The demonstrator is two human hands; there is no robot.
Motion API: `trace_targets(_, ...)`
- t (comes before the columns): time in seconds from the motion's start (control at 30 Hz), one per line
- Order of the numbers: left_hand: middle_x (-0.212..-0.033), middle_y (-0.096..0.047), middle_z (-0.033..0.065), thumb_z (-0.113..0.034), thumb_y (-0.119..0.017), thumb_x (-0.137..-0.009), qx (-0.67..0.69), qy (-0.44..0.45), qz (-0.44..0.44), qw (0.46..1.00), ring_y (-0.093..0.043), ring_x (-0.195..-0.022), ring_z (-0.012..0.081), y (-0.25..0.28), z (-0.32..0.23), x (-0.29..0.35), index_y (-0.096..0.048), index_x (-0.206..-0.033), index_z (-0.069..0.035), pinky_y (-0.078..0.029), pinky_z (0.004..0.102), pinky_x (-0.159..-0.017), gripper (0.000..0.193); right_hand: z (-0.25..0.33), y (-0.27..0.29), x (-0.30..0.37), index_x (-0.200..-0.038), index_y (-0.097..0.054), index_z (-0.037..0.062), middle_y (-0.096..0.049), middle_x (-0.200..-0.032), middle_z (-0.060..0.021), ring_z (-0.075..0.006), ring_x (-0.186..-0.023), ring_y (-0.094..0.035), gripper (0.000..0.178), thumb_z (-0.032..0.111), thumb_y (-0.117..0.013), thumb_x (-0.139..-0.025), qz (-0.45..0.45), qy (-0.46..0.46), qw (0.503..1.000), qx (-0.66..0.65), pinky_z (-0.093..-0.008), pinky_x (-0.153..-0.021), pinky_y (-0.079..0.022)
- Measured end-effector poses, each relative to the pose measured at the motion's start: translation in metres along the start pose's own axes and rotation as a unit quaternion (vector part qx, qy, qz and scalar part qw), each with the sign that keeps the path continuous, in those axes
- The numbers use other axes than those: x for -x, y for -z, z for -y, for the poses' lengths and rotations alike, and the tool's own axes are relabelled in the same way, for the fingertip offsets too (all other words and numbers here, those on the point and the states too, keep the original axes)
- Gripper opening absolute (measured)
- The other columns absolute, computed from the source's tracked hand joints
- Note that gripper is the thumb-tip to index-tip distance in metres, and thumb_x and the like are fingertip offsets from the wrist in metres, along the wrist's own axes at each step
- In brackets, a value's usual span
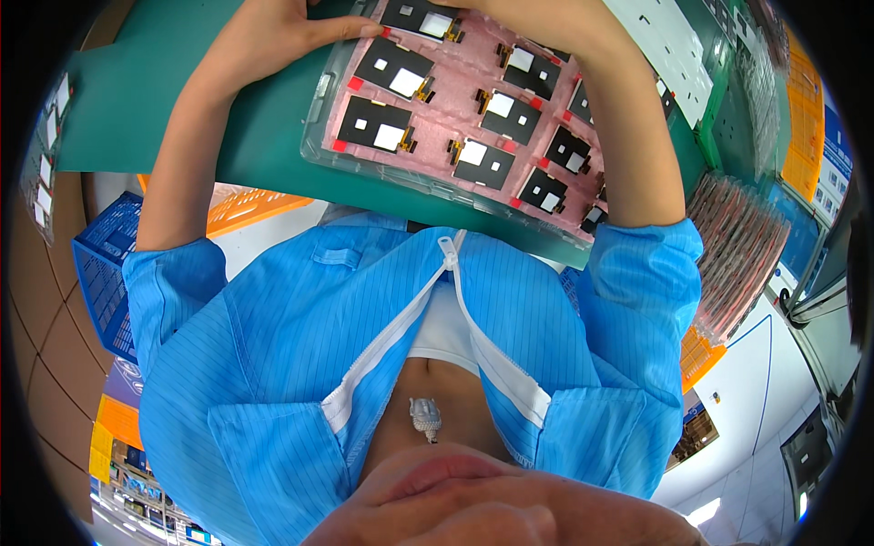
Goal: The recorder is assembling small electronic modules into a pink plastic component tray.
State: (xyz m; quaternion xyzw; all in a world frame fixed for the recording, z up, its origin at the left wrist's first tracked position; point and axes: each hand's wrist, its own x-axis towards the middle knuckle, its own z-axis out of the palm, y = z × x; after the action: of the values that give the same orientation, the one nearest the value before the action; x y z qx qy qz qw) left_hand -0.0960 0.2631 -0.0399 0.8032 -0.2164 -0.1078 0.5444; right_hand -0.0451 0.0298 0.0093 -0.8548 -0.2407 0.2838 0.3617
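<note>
In front of me a clear plastic tray (pixel 314 136) with a pink lining holds several flat black parts (pixel 375 123). Each carries white square patches, and many show a short gold-brown ribbon tail and a red tab. At the tray's upper left, my left hand (pixel 273 35) has its thumb stretched out to a red tab beside a black part; its other fingers are cut off by the upper picture edge. My right hand (pixel 510 11) reaches over the tray's far side, near the uppermost black part (pixel 417 18). Its fingers mostly lie beyond the picture, so any grip is hidden.
The tray rests on a green tabletop (pixel 264 136). To the right stands a stack of clear trays with pink lining (pixel 742 241), near a white perforated sheet (pixel 665 55). A blue crate (pixel 107 273) and an orange crate (pixel 255 209) are below the table's left side.
</note>
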Motion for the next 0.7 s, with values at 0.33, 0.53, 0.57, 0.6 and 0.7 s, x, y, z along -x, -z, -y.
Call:
trace_targets(0.33, -0.110, -0.058, 0.0036, -0.008, -0.088, -0.074, -0.021, -0.011, -0.004, 1.000, -0.055, -0.097, 0.0153, -0.0009, 0.0012, -0.0023, -0.075, -0.112, -0.004, -0.044, 0.0277, -0.081, 0.040, 0.0012, -0.0005, 0.0015, -0.087, -0.069, -0.0039, -0.063, -0.068, -0.0065, -0.0126, -0.063, -0.056, 0.009, 0.005, -0.069, -0.089, -0.009, -0.010, 1.000, 0.011, -0.0309, -0.061, -0.047)
trace_targets(0.53, -0.109, -0.058, 0.0029, -0.009, -0.089, -0.074, -0.032, 0.007, -0.010, 0.999, -0.054, -0.094, 0.0147, 0.0023, -0.0038, 0.0015, -0.076, -0.110, -0.005, -0.042, 0.0273, -0.079, 0.039, 0.0049, -0.0040, -0.0001, -0.084, -0.070, -0.0032, -0.064, -0.067, -0.0106, -0.0171, -0.061, -0.058, 0.008, 0.005, -0.070, -0.086, -0.025, 0.014, 0.998, 0.047, -0.0338, -0.060, -0.047)
trace_targets(0.57, -0.109, -0.058, 0.0029, -0.009, -0.089, -0.074, -0.030, 0.006, -0.009, 0.999, -0.054, -0.094, 0.0147, 0.0020, -0.0034, 0.0008, -0.076, -0.110, -0.005, -0.042, 0.0273, -0.079, 0.039, 0.0044, -0.0041, 0.0001, -0.084, -0.070, -0.0032, -0.064, -0.067, -0.0106, -0.0171, -0.061, -0.058, 0.008, 0.005, -0.070, -0.086, -0.026, 0.011, 0.998, 0.048, -0.0338, -0.060, -0.047)
trace_targets(0.6, -0.109, -0.058, 0.0029, -0.009, -0.089, -0.074, -0.029, 0.008, -0.007, 1.000, -0.054, -0.094, 0.0146, 0.0019, -0.0033, 0.0006, -0.076, -0.110, -0.005, -0.042, 0.0273, -0.079, 0.038, 0.0038, -0.0043, 0.0002, -0.084, -0.070, -0.0030, -0.064, -0.067, -0.0109, -0.0176, -0.060, -0.058, 0.008, 0.005, -0.070, -0.086, -0.028, 0.013, 0.998, 0.047, -0.0342, -0.060, -0.048)
trace_targets(0.7, -0.109, -0.058, 0.0028, -0.009, -0.088, -0.074, -0.022, 0.006, -0.006, 1.000, -0.054, -0.094, 0.0144, 0.0001, -0.0016, -0.0023, -0.076, -0.110, -0.005, -0.042, 0.0271, -0.079, 0.038, 0.0025, -0.0031, 0.0024, -0.084, -0.070, -0.0026, -0.065, -0.067, -0.0116, -0.0190, -0.060, -0.059, 0.007, 0.005, -0.070, -0.085, -0.035, 0.012, 0.998, 0.048, -0.0349, -0.061, -0.048)
